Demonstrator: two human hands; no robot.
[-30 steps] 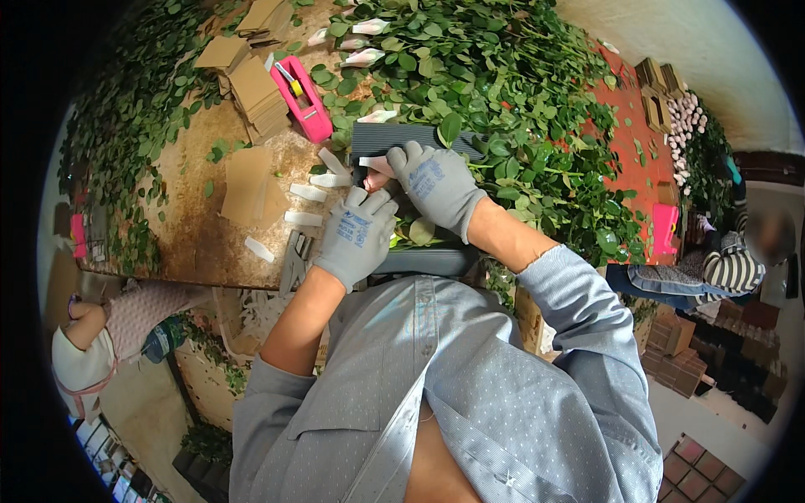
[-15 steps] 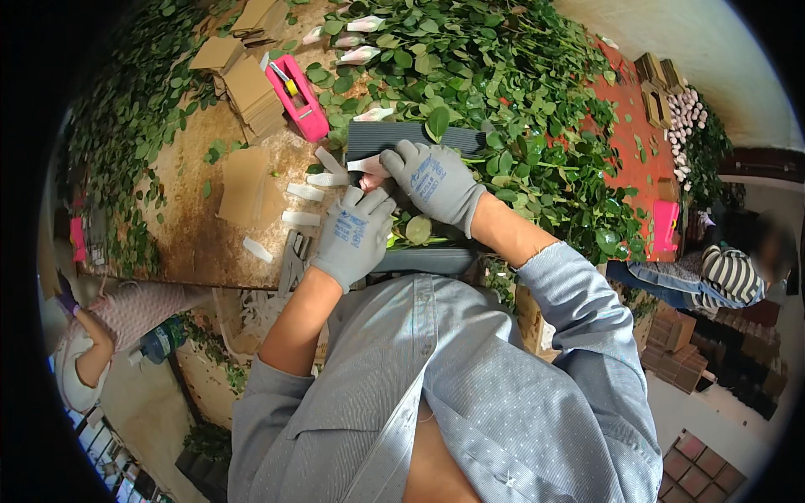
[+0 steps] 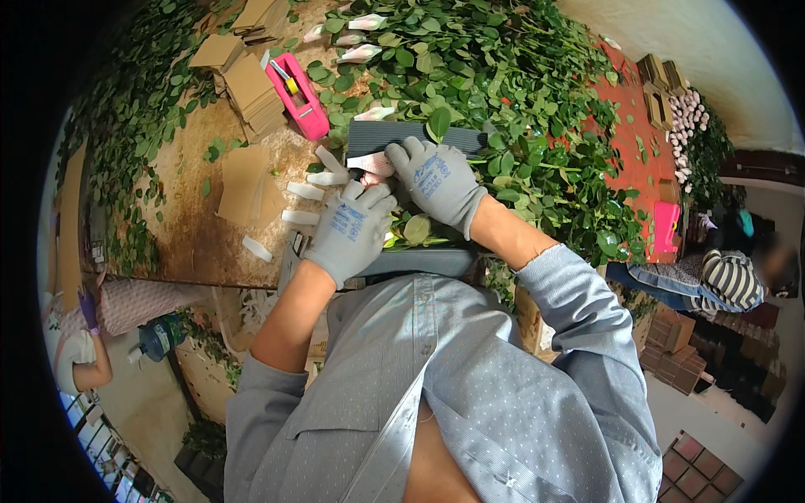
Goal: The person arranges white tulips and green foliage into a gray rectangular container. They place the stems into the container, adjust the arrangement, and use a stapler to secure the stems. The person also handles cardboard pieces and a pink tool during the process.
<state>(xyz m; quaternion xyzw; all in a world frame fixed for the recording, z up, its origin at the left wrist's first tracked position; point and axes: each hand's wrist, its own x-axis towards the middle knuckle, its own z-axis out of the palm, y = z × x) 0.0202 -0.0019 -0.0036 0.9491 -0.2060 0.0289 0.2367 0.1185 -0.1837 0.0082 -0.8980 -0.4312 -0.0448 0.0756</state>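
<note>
Both my hands wear grey gloves with blue print and work close together over a dark trough with a ribbed grey board (image 3: 415, 136) on its far side. My right hand (image 3: 436, 184) is closed, its fingertips at a rose (image 3: 371, 164) whose pink bud wears a white net sleeve. My left hand (image 3: 348, 230) is closed too, fingers curled at a second pink rose bud (image 3: 370, 178) just below the first; its grip is partly hidden. Leafy stems run rightward beneath my right hand. Beside my left hand lie several loose white net sleeves (image 3: 304, 191).
A pink tape dispenser (image 3: 299, 99) stands by stacked cardboard pieces (image 3: 251, 96). Rose stems with leaves (image 3: 503, 75) cover the table's far and right parts. A flat cardboard sheet (image 3: 245, 186) lies left. Other people stand at far left and at right (image 3: 729, 278).
My left hand has shifted slightly left and down. My right hand has edged right, showing more of the netted bud. The person at far left has moved, and a tall cardboard piece now shows there.
</note>
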